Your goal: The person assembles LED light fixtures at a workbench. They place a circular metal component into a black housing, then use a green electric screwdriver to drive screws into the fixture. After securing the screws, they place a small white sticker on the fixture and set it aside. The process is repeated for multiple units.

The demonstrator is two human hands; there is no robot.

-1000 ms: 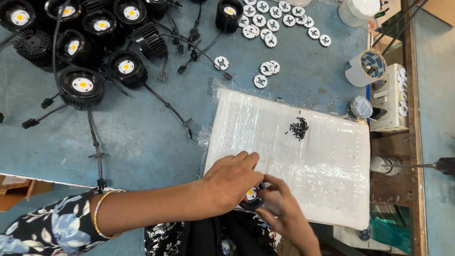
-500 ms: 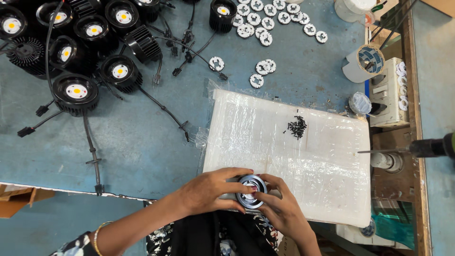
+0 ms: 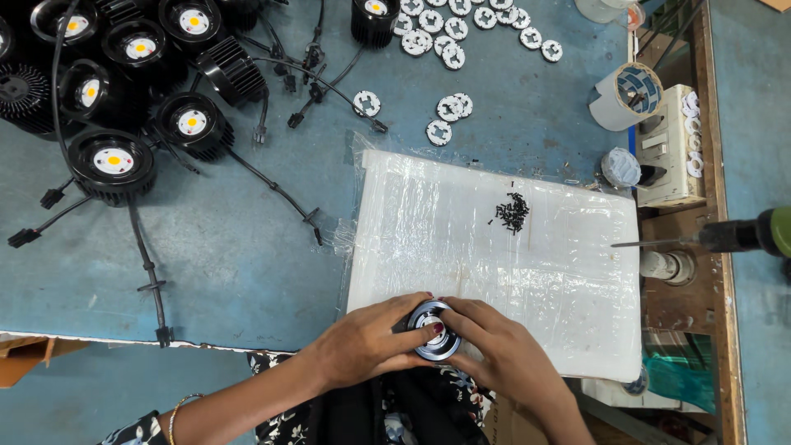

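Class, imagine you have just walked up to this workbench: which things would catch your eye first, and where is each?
At the near edge, the left hand and right hand grip a round black lamp housing over a plastic-wrapped white board. A heap of black lamp housings with yellow centres fills the far left, and a small pile of black screws sits on the board.

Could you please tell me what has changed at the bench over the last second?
The round black lamp housing, a second ago mostly hidden under the left hand, now shows face up between both hands. The left hand has slid off to its left side and the right hand closed in on the other side, so both grip it. The white pad, the pile of small black screws and the lamps stayed put.
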